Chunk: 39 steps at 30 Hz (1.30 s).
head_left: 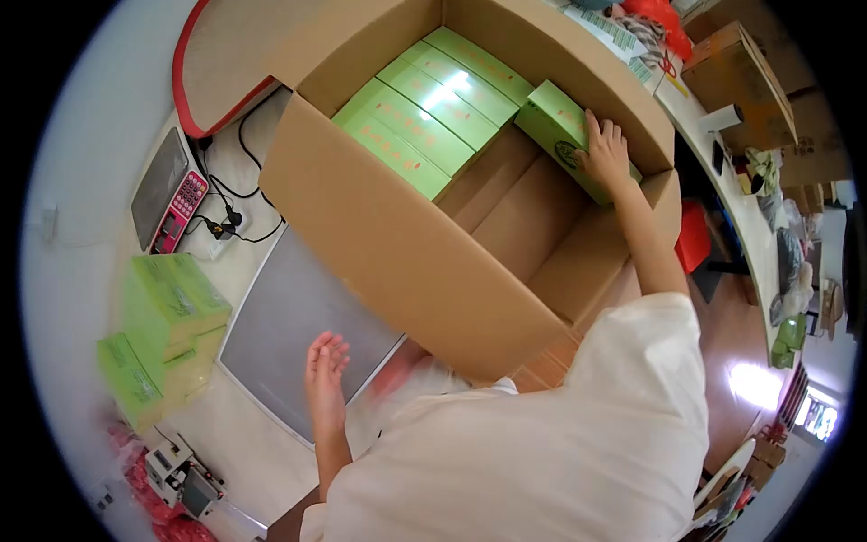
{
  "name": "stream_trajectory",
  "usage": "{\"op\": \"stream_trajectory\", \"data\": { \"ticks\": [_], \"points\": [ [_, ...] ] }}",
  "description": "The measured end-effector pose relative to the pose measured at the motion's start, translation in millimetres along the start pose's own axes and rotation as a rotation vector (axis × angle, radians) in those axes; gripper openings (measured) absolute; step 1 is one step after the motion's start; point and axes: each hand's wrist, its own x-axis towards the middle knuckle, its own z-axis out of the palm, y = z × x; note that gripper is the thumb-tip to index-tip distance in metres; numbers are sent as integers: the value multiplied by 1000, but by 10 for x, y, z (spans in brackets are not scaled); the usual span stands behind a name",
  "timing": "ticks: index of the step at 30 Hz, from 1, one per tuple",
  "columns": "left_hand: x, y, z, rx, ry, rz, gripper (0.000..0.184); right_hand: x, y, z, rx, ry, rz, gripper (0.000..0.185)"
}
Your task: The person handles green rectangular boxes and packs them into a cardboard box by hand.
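Note:
A large cardboard carton (397,248) stands with its top side facing me. Several green boxes (420,117) are packed in rows in its far left part. My right hand (607,155) reaches into the carton and grips one more green box (551,117) near the right wall, its thumb on the near face and its fingers over the top. This box sits higher than its neighbours and a little askew. Over the grey mat (289,316) my left hand (326,370) hovers, holding nothing, its fingers slightly bent and partly apart.
At the left, green boxes (172,316) are stacked on the white table. Behind them lie a pink-edged scale (176,194) and black cables (235,221). A small machine (181,474) stands at the lower left. A long cluttered table (741,199) runs along the right.

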Motion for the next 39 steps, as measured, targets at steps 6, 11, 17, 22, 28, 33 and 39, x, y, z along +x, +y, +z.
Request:
{"op": "stream_trajectory", "data": {
  "ticks": [6,11,17,22,28,33,39],
  "points": [
    [-41,33,28,-10,13,42,36,-29,-143,716,-291,-431,73,71],
    [-145,-158,-286,-149,131,108,33,16,158,1071,-69,-270,-132,74],
    [-341,-397,-705,-276,182,137,32,121,-722,-27,141,-43,-9,53],
    [-418,-438,-1446,-317,288,245,28,161,-2115,-1277,627,361,-290,30],
    [-575,-322,-2720,-354,667,471,27,-330,-4012,-2094,1020,132,-597,26],
    [-648,-193,-4330,-319,919,685,36,-809,-5534,-2307,1046,-78,-833,32],
    [-370,439,-5995,-288,853,846,53,-1378,-7499,-2509,1246,-425,-1046,46]
  ]
}}
